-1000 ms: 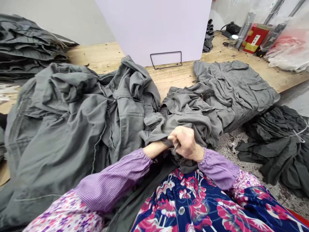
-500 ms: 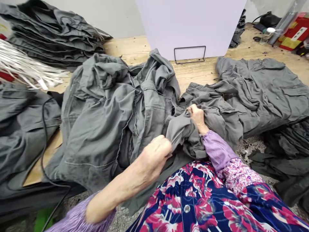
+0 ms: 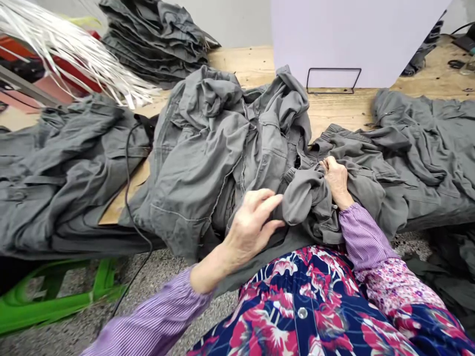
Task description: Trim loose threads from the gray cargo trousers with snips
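Observation:
My right hand (image 3: 336,180) is closed on a bunched part of a grey garment (image 3: 297,198) in the middle of the view. Just left of that bunch, my left hand (image 3: 254,225) has its thumb and fingers apart, with nothing between them. A rounded fold of cloth bulges beside its fingertips. Under and behind my left hand spreads a larger heap of grey clothing (image 3: 196,168) with pale frayed seams. The fingertips of my right hand are partly sunk in the cloth.
Grey garments lie at the right (image 3: 426,148) and left (image 3: 67,173). A folded stack (image 3: 156,44), white strips (image 3: 85,54) and a pale board (image 3: 345,39) stand behind. A black cable (image 3: 128,193) hangs over the edge above a green stool (image 3: 55,296).
My left hand has let go of the cloth and opened. The view has turned left, bringing the green stool into sight. My right hand keeps its hold.

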The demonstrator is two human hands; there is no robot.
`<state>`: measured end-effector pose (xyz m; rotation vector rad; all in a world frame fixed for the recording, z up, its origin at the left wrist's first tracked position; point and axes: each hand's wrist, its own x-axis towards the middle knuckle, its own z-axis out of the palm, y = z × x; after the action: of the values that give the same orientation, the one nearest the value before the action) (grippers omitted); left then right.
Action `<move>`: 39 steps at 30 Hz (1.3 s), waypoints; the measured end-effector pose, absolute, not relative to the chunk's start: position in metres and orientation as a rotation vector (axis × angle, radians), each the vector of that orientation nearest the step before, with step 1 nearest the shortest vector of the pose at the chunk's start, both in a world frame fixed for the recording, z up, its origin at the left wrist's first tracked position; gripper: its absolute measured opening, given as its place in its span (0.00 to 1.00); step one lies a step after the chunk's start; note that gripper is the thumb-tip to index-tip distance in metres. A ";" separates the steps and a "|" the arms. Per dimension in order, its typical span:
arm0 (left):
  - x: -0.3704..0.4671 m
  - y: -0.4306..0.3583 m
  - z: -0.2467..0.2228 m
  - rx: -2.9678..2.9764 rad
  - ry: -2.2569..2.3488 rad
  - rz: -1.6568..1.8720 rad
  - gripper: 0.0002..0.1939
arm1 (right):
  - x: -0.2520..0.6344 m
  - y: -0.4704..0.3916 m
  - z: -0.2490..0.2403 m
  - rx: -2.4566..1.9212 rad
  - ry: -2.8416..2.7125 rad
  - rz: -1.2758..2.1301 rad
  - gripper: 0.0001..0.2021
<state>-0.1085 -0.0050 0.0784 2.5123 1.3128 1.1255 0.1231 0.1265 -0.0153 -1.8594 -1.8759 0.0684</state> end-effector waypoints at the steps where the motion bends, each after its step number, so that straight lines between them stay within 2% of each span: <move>1: -0.101 -0.003 0.074 2.475 1.267 1.155 0.11 | 0.125 0.126 -0.014 -1.839 -1.885 0.079 0.10; 3: -0.090 0.000 0.067 2.331 1.211 1.205 0.06 | 0.129 0.121 -0.007 -1.771 -1.889 0.073 0.08; 8: -0.070 0.001 0.064 1.822 1.198 1.283 0.04 | 0.132 0.077 0.044 -1.375 -1.764 -0.006 0.05; 12: -0.057 0.004 0.060 1.698 1.184 1.276 0.05 | 0.115 0.033 0.077 -0.917 -1.949 0.397 0.03; 15: -0.053 0.005 0.059 1.797 1.203 1.213 0.07 | 0.102 0.017 0.072 -0.777 -2.050 0.509 0.04; 18: -0.059 0.005 0.063 1.939 1.173 0.953 0.09 | 0.100 0.014 0.057 -0.795 -1.990 0.665 0.09; 24: -0.083 0.000 0.058 2.049 1.067 0.272 0.11 | 0.112 0.011 0.047 -0.736 -2.112 0.902 0.09; 28: -0.101 -0.010 0.038 2.035 1.186 0.006 0.09 | 0.140 0.046 0.071 -0.970 -1.926 0.720 0.12; 31: -0.115 -0.013 0.042 1.981 1.160 -0.045 0.06 | 0.172 0.104 0.087 -1.216 -1.891 0.288 0.10; 32: -0.118 -0.011 0.048 1.932 1.148 -0.038 0.07 | 0.182 0.127 0.089 -1.318 -1.953 0.140 0.10; 35: -0.120 -0.001 0.068 1.748 1.283 0.179 0.16 | 0.202 0.194 0.080 -1.865 -2.167 -0.170 0.09; 39: -0.105 0.018 0.076 1.595 1.641 0.660 0.14 | 0.210 0.253 0.052 -2.037 -2.225 -0.120 0.14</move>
<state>-0.1054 0.0180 0.0762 1.5946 1.6410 0.6599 0.2101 0.2527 0.0523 -2.0368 -2.2245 -0.1198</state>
